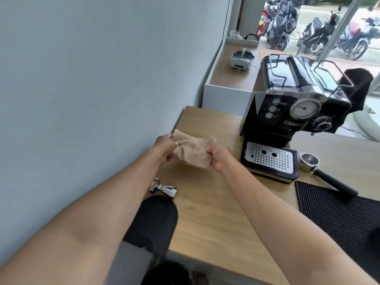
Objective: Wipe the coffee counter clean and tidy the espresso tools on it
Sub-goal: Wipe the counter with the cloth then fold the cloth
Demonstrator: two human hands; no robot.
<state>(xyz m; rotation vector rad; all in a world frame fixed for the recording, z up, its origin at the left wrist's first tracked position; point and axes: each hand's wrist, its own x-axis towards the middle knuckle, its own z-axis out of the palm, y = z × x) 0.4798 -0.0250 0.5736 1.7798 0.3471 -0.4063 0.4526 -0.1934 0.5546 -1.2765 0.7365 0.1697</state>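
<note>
A crumpled beige cloth (192, 149) is held just above the wooden counter (209, 212) near the wall. My left hand (164, 146) grips its left end and my right hand (219, 158) grips its right end. A metal tamper (163, 188) lies on its side on the counter, below my left forearm. A portafilter (320, 171) with a steel basket and black handle lies to the right of the black espresso machine (292, 112), its handle reaching onto a black rubber mat (339, 219).
The grey wall (92, 79) borders the counter on the left. A white headset (241, 59) rests on a lower shelf behind the machine. Windows at the back show parked motorbikes. A dark rounded object (153, 221) sits at the counter's left front edge.
</note>
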